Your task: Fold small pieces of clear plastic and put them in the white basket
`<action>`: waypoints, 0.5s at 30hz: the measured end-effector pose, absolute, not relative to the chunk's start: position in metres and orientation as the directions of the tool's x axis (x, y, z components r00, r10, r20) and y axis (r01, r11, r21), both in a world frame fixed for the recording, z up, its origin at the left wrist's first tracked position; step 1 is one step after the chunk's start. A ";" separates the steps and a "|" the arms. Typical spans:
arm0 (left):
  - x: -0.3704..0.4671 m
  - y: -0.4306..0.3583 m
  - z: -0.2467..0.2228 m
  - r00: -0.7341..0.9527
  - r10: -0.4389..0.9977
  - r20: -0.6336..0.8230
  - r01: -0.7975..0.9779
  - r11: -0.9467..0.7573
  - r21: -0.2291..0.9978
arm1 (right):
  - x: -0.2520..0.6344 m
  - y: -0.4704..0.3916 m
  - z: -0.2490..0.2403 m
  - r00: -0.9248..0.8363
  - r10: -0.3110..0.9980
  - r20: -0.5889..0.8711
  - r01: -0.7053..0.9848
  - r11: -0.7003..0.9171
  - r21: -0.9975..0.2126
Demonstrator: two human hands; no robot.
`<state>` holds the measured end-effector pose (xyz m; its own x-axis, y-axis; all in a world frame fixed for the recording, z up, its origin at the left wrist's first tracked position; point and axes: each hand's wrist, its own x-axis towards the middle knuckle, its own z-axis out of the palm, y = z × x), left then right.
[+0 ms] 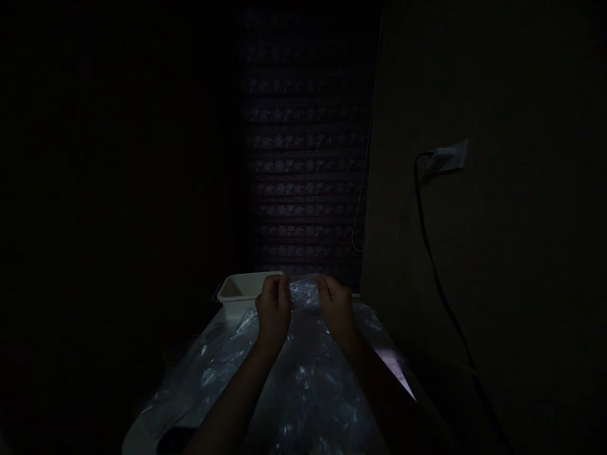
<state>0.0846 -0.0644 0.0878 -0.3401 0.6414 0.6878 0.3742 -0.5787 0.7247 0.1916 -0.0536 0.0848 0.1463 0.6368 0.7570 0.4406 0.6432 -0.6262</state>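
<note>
My left hand (275,307) and my right hand (337,306) are raised over the far part of a table, fingers pinched. Between them they hold the edge of a clear plastic bag (304,293), stretched from one hand to the other. More clear, crinkled plastic (303,385) covers the table beneath my forearms; whether it belongs to the same piece I cannot tell. Just left of my left hand stands a white plastic bin (237,306), partly hidden by that hand.
The room is very dark. A patterned blind (303,189) hangs ahead, with a loop of cord beside it. On the right wall, a black cable (439,281) runs down from a socket (448,158). A dark object (174,438) lies at the table's near left corner (135,436).
</note>
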 end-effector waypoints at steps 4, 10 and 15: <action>0.079 -0.062 0.091 -0.207 0.778 0.593 0.093 -0.588 0.804 | 0.194 -0.052 0.086 0.164 0.655 0.738 0.412 0.634 -0.654; 0.070 -0.054 0.094 -0.073 0.853 0.517 0.026 -0.517 0.856 | 0.196 -0.051 0.084 0.148 0.674 0.724 0.375 0.639 -0.672; 0.067 -0.052 0.096 -0.128 0.777 0.617 0.270 -0.571 0.775 | 0.199 -0.044 0.082 0.000 0.793 0.609 0.218 0.594 -0.774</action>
<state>0.0666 -0.0519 0.0964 -0.1284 0.7767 0.6166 0.2702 -0.5708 0.7753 0.1988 -0.0443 0.0823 -0.0004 0.7931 0.6090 0.2184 0.5944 -0.7739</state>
